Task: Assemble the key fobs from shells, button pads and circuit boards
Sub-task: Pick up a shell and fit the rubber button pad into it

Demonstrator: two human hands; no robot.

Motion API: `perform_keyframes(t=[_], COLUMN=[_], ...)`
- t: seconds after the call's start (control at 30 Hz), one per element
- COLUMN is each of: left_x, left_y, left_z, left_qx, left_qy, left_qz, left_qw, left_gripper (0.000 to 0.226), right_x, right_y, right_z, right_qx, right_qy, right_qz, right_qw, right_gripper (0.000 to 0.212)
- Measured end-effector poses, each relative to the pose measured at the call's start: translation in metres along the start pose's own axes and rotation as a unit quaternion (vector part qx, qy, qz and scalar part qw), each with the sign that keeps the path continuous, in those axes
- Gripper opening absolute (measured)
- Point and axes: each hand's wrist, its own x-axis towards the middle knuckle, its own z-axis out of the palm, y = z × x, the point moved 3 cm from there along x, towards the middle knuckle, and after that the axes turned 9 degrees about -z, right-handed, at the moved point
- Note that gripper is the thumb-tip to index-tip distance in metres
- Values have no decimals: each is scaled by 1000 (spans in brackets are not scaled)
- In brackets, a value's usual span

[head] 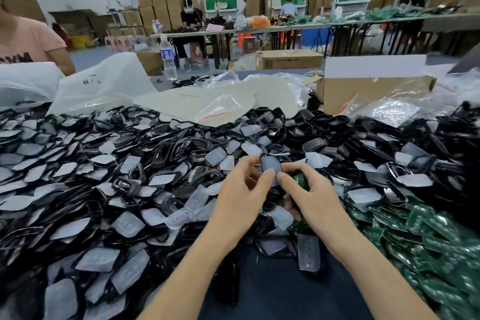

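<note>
Left hand (pixel 241 184) and right hand (pixel 311 192) both pinch one shell (pixel 270 167), long axis toward 12 o'clock, the right also cupping a green circuit board (pixel 301 180) at the shell's 4 o'clock.

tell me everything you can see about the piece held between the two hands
The held piece is a small grey, frosted-looking button pad, seemingly soft plastic, with a thin black edge, perhaps a shell, at its top. It stands roughly upright above the heap of parts. The left hand and right hand pinch it from either side, hiding its lower end. The right hand also cups a green circuit board beside it. Blur hides finer detail.
</note>
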Motion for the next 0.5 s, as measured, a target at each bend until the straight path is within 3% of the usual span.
perform_keyframes(t=[0.27,0.5], left_x=[3,1], left_y=[-4,-5], left_z=[4,-2], left_qx=[-93,-80], left_qy=[4,14], left_qz=[-1,21], left_qw=[996,996], left_gripper=[20,11], right_x=[1,0], right_y=[-3,-3], right_z=[0,3], right_qx=[55,46], right_qy=[-1,-36], right_qz=[2,-14], right_qw=[998,998], right_gripper=[8,10])
